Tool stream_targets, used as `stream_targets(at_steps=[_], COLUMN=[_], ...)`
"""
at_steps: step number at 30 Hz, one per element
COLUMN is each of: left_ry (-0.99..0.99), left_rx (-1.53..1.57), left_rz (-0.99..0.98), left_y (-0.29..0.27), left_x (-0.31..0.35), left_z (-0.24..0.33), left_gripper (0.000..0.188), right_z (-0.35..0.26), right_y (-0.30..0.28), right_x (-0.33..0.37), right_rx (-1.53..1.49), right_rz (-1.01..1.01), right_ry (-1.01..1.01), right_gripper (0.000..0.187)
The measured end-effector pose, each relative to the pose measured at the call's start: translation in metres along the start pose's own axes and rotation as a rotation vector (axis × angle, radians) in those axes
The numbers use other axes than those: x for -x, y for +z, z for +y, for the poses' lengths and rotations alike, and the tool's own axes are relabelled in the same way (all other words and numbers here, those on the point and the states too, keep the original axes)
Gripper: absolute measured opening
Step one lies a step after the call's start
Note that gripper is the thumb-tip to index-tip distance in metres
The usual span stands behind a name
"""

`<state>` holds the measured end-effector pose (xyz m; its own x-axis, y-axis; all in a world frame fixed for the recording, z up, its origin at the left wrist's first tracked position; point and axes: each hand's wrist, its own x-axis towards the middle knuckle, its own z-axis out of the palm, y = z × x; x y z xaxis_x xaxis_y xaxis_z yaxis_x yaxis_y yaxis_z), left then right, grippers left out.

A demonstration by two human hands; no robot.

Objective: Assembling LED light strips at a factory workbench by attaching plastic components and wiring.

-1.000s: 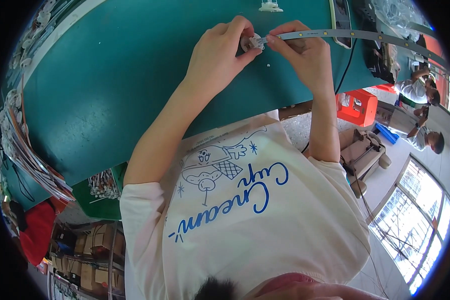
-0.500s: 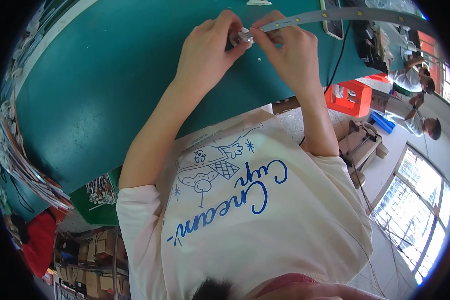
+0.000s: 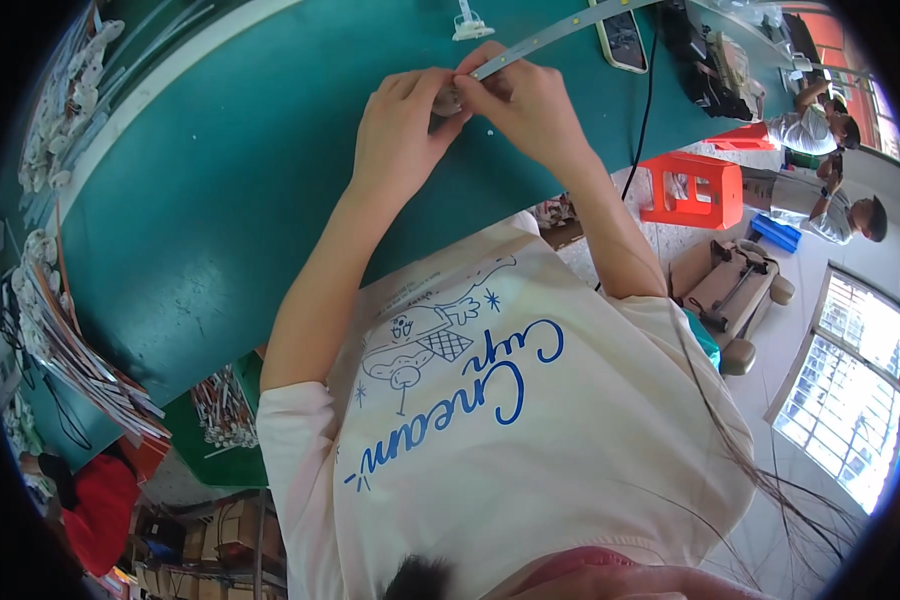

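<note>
My right fingers [image 3: 479, 95] pinch the strip [image 3: 540, 40], slanting steeper than before, my left fingers [image 3: 432, 84] a small part [image 3: 449, 101], over the green tabletop [image 3: 220, 180], near a red stool [image 3: 732, 190].

Downward fisheye view from the head

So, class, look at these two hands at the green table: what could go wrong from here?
The small fitting may slip, as the left hand seems only to pinch it. The LED strip could bend or snag, since it stretches well past the right hand toward the phone. The tiny white speck lying near the hands on the table might be brushed away.
</note>
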<state>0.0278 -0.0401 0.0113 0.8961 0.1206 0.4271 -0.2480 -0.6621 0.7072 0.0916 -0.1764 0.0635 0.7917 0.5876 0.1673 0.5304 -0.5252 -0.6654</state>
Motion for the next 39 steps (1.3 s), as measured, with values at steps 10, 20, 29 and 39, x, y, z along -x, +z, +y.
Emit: stream_targets(at_steps=[10,20,29,39], left_ry=[-0.059,-0.349,-0.912,-0.574], left_rx=[0.173,-0.479,-1.382,0.179], left_rz=[0.106,0.428,0.215,0.739], left_y=[-0.022,-0.196,-0.318,-0.345], left_x=[-0.007,0.024,0.150,0.038], left_z=[-0.006,-0.059,-0.131,-0.089], left_gripper=[0.045,0.046,0.030,0.031], right_z=[-0.007,0.049,0.026,-0.019], right_y=[-0.005,-0.038,-0.020,-0.021], right_x=[-0.041,-0.265,-0.170,-0.114], right_rx=[-0.231,-0.164,-0.200,-0.313], right_rz=[-0.124,-0.177,-0.083,-0.067], right_ry=[0.083,0.309,0.019,-0.194], right_gripper=[0.019,0.040,0.047,0.051])
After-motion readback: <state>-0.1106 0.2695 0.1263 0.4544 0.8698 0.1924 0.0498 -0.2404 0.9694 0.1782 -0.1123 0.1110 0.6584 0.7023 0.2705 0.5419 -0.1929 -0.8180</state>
